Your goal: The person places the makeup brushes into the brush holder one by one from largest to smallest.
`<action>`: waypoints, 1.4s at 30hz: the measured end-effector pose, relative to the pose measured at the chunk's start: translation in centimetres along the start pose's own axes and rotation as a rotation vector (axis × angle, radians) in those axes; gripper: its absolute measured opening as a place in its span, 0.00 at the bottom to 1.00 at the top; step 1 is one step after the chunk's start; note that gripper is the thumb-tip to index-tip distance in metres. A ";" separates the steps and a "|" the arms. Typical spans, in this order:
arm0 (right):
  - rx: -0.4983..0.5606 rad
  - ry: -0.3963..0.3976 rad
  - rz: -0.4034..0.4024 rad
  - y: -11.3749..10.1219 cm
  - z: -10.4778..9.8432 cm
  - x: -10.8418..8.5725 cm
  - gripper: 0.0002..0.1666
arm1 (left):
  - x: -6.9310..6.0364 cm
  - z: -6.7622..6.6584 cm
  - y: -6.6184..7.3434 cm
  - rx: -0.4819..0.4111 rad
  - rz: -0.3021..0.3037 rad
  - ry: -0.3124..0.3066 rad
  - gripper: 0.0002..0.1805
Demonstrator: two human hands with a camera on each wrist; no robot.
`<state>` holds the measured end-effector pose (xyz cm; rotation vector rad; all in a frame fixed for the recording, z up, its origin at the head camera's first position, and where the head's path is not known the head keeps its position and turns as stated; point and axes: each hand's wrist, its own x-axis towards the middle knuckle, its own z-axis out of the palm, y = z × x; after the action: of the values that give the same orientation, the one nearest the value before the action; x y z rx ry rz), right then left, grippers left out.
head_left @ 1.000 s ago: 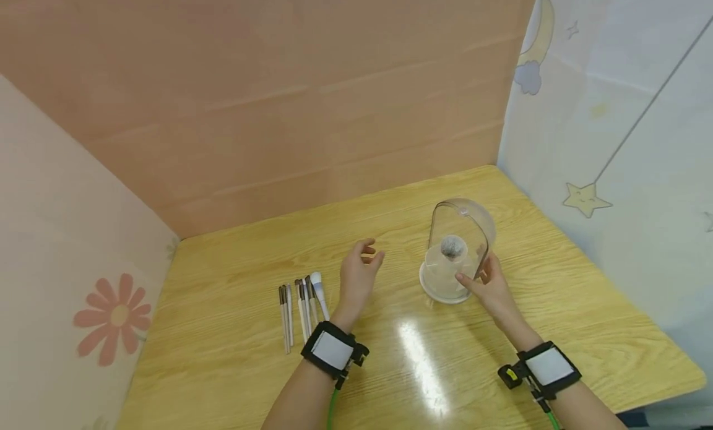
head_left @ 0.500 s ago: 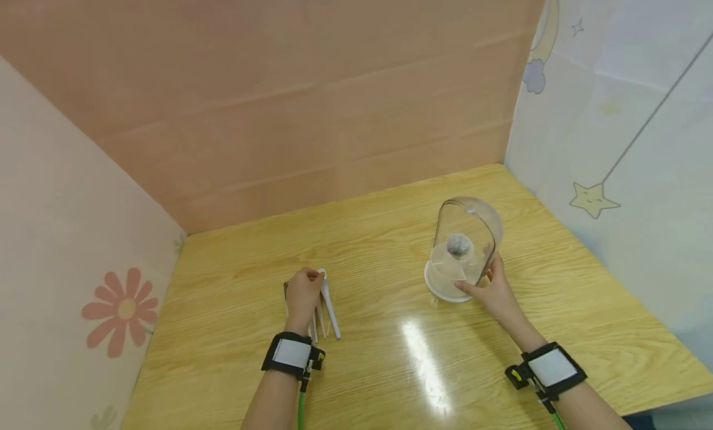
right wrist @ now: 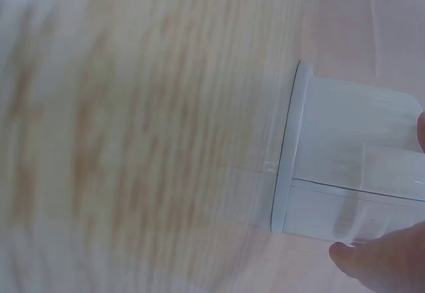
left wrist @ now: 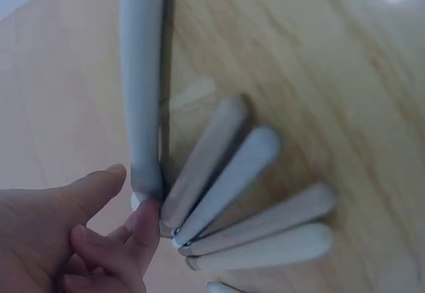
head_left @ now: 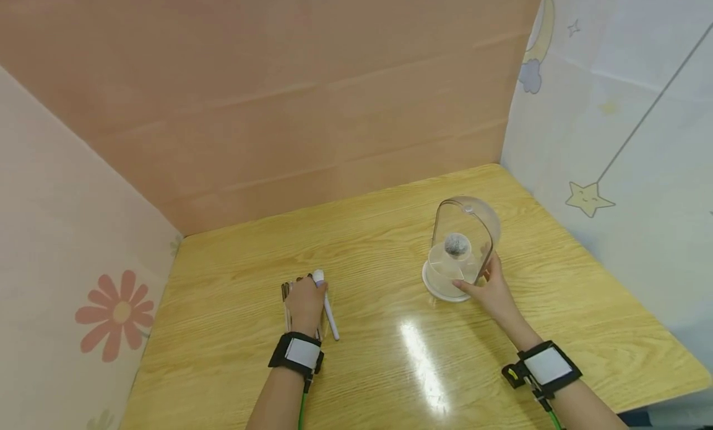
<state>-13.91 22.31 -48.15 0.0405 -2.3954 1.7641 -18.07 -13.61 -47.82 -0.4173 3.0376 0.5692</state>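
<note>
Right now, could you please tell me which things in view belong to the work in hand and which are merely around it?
In the work: brushes, at the left hand; clear domed container, held by the right hand; grey item inside it.
Merely around: table, printed wall sheets, wrist straps.

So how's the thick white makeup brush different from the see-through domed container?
The white makeup brush lies down, but the domed container stands upright. The brush is long and thin, while the container is much wider and rounder. You can't see through the brush's white handle, but you can see through the container's dome. Both rest on the wood-look table, and both have white parts.
</note>
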 end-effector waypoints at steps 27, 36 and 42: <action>-0.010 -0.048 0.057 -0.7 -0.2 -0.4 0.67 | -0.9 -2.1 3.1 -0.269 0.067 -0.043 0.22; -0.011 -0.039 0.019 -0.2 -0.1 -0.3 0.66 | -1.4 -4.6 6.2 -0.704 0.100 -0.122 0.18; -0.012 -0.033 0.022 0.0 -0.1 -0.3 0.65 | -1.9 -5.3 8.4 -0.766 0.204 -0.030 0.17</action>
<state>-13.58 22.35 -48.14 0.0430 -2.4384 1.7725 -18.32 -7.53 -39.79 -0.0919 2.7253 1.7274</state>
